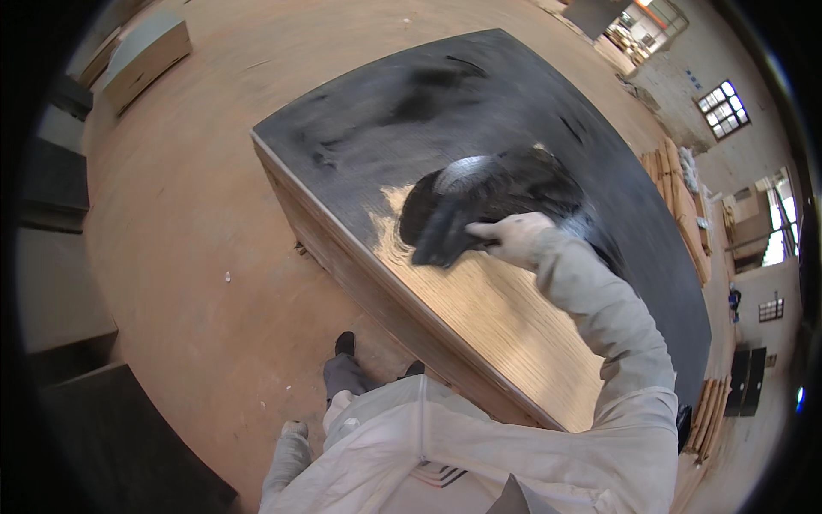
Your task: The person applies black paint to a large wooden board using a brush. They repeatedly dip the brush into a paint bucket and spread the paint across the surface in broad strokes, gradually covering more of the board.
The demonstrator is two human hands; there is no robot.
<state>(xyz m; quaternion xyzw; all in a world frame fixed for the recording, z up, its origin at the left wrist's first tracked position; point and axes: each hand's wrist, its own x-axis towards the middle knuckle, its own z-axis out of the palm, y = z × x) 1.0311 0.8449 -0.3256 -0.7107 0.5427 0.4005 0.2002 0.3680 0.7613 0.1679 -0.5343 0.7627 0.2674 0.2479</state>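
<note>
As right fingers (485, 230) clamp a black spreader (441, 236), glossy coating (535, 182) (wood (505, 317) part-bare), left fingers (294, 426) unclear

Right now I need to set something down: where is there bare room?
The brown floor between the panel stack and the dark slabs at left is largely open; the stack's top is crowded around the right hand, dark spreader and glossy black patch.
</note>
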